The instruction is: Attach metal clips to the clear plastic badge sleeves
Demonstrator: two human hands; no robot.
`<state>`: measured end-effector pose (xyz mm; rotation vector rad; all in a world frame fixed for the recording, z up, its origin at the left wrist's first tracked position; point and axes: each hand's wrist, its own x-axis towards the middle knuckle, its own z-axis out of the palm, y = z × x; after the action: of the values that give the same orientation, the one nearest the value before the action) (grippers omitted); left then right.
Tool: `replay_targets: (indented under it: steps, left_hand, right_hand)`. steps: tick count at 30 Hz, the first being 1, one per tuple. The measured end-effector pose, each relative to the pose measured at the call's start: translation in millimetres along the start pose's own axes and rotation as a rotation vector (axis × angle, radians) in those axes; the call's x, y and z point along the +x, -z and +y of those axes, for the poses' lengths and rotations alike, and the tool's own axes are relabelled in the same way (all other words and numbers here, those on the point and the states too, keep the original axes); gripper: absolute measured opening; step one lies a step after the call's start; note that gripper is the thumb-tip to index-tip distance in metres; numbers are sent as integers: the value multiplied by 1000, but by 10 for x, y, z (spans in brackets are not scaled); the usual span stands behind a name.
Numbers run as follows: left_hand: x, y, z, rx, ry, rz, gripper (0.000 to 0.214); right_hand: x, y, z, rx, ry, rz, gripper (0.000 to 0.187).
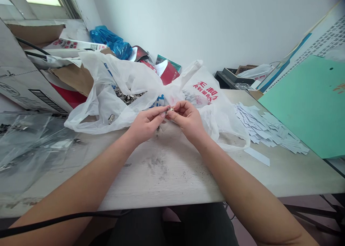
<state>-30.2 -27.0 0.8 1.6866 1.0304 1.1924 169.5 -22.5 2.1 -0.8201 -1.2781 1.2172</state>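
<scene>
Both hands meet over the middle of the table, fingertips pinched together around a small shiny metal piece (170,110). My left hand (147,123) grips it from the left, and my right hand (188,119) from the right. Its exact kind is too small to make out. Just beyond my left hand lies a white plastic bag (126,73), open and holding many small metal parts (128,97). Past my right hand is another white bag (212,106) with red lettering. A few tiny parts lie on the table under my fingers.
Clear plastic pouches (35,145) lie at the left near a cardboard box (29,84). Many white paper slips (266,127) are heaped at the right, beside a green board (304,106). A blue bag (113,41) sits by the wall. A black cable (67,217) crosses the lower left.
</scene>
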Motion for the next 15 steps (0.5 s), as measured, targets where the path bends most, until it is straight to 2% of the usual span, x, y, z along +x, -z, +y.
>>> replay_targets:
  steps: [6, 10, 15]
  left_hand:
    - [-9, 10, -13, 3, -39, -13, 41]
    - [8, 36, -34, 119, -143, -31, 32]
    - [31, 47, -71, 301, -245, -50, 38]
  right_hand:
    - [-8, 4, -4, -10, 4, -9, 64]
    - [-16, -5, 21, -67, -2, 16, 63]
    - [-6, -6, 39, -15, -23, 6, 69]
